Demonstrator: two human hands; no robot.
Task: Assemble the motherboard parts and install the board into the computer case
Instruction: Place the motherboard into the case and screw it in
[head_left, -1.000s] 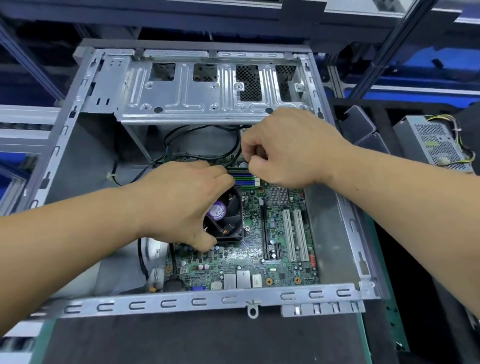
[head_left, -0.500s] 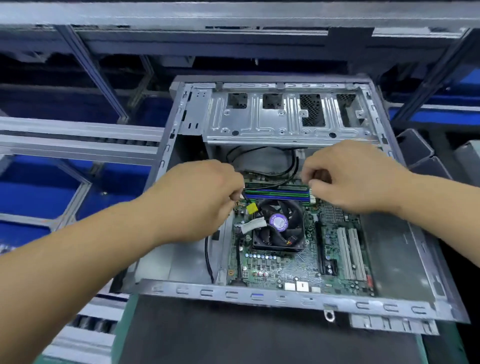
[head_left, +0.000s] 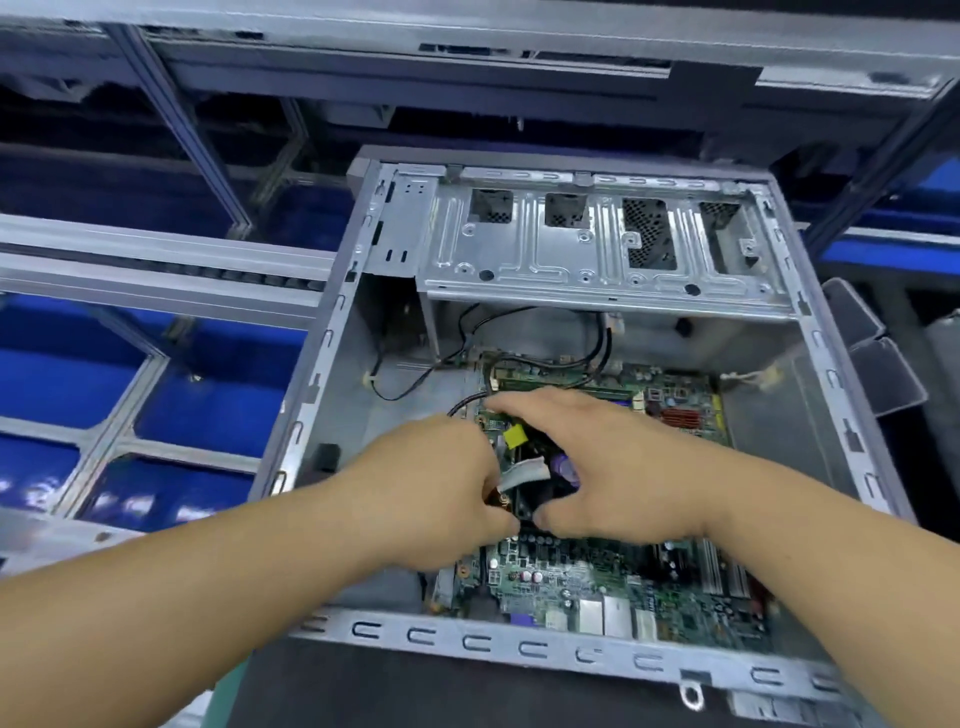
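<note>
You are gripping the CPU fan (head_left: 550, 483) with both hands, left hand (head_left: 441, 493) at its left edge and right hand (head_left: 613, 467) arching over from the right, board (head_left: 597, 582) running near-to-far beneath.

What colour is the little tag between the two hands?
Yellow tag, seen in the head view.

Both forearms reach forward, converging. Left hand (head_left: 441, 493) fingers curled, knuckles up. Right hand (head_left: 613, 467) palm down, fingers spread forward, thumb tucked toward left hand.
</note>
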